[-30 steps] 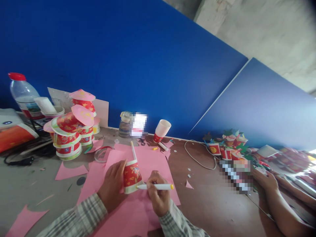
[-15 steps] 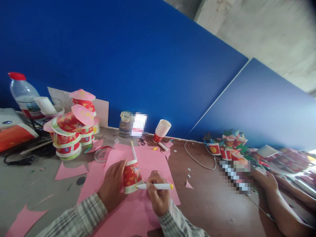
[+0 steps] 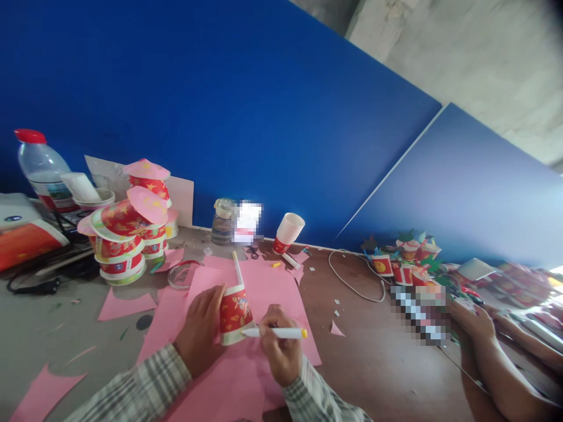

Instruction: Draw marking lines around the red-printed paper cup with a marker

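Observation:
A red patterned paper cup with a pale rim is gripped by my left hand, whose fingers wrap round its left side. The cup tilts slightly over pink paper sheets. In my right hand is a white marker with a yellow end, held like a pen. The marker's tip touches the pale band at the cup's lower edge. Just behind the cup lies another white stick-like marker; its near end is hidden by the cup.
Stacked red cups with pink paper hats and a red-capped bottle stand at the left. Behind the paper are a glass jar, a lit phone and white cups. A tape roll lies left; another person's hand is at right.
The marker's tip has shifted very slightly left along the cup's pale band, with my right hand. My left hand and the cup stay almost still.

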